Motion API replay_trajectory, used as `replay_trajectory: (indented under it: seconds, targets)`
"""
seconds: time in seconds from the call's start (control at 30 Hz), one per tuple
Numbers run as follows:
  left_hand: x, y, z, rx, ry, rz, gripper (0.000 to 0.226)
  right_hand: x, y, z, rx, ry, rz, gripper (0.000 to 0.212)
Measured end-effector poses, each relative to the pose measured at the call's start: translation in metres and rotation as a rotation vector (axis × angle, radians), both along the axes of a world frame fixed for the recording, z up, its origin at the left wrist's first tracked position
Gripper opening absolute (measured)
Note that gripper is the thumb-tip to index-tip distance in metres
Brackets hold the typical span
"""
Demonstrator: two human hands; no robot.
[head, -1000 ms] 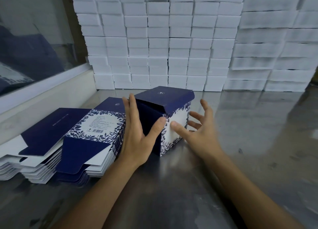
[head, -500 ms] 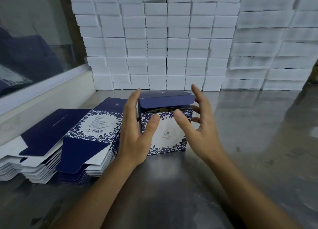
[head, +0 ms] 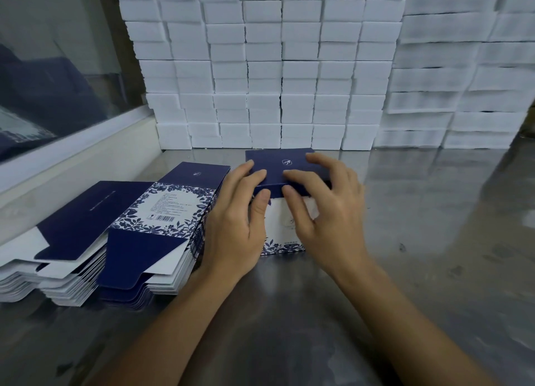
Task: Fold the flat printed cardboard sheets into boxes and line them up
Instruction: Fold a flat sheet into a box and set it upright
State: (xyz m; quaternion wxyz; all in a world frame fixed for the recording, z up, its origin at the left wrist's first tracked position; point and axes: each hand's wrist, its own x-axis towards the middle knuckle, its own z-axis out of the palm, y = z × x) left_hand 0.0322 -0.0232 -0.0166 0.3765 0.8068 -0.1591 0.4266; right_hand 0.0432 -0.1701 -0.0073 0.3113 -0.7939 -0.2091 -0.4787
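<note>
Steel worktop, reflective, with a wall of white stacked cartons rising along its far edge. The box is standing centre, just right of the stack of flat printed sheets. A second ago its navy lid flap was standing raised; half a second ago it was hovering over the opening. Now it is lying flat across the top. Left hand and right hand are both pressing on it, fingers laid over the lid, thumbs bearing against the front tuck edge; neither is clenching. Judging by this, the tuck is going in and this box is nearly finished; lining it up comes next.
</note>
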Motion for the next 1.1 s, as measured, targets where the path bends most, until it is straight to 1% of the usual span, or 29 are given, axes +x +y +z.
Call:
replay_trajectory:
  seconds: [0.1,0.27,0.4,0.5,0.6,0.8,0.93,1.0,1.1]
  targets:
    - [0.000,-0.003,0.002,0.021,-0.035,0.020,0.032,-0.004,0.012,-0.002,-0.055,0.005,-0.033,0.018]
    - [-0.001,-0.003,0.004,-0.007,-0.037,0.022,0.027,-0.003,0.015,0.000,-0.028,0.040,-0.037,0.015]
    - [0.000,-0.003,0.004,0.002,-0.044,0.028,0.026,-0.001,0.016,-0.004,-0.002,0.040,-0.031,0.016]
    - [0.000,-0.002,0.004,-0.013,-0.034,0.027,0.027,0.003,0.006,-0.007,0.047,0.037,0.007,0.020]
    - [0.000,-0.002,0.004,-0.022,-0.023,0.024,0.027,0.007,-0.004,-0.008,0.092,0.076,0.068,0.024]
    - [0.000,-0.001,0.004,-0.026,-0.023,0.024,0.027,0.012,-0.004,-0.006,0.137,0.071,0.091,0.015]
    - [0.002,0.000,0.003,-0.021,-0.028,0.024,0.027,0.009,-0.005,-0.007,0.149,0.091,0.110,0.020]
    - [0.002,0.001,0.003,-0.021,-0.029,0.033,0.028,0.007,-0.008,-0.006,0.195,0.111,0.132,0.024]
    - [0.004,0.003,0.003,-0.029,-0.033,0.055,0.028,0.007,-0.014,-0.004,0.252,0.130,0.147,0.017]
